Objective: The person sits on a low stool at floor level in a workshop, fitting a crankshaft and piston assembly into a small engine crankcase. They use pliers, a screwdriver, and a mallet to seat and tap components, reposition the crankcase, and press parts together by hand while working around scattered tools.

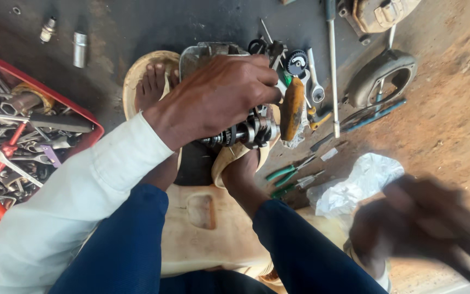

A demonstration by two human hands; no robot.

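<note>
Two hands show. Left hand (218, 98) is clamped, fingers curled, over a metal engine part (246, 130) held between the feet on the ground. Right hand (420, 223) is blurred at lower right; I cannot tell its grip. Pliers (292, 171) and a plastic bag (354, 185) lie nearby; a red tool tray (91, 124) sits left.
</note>
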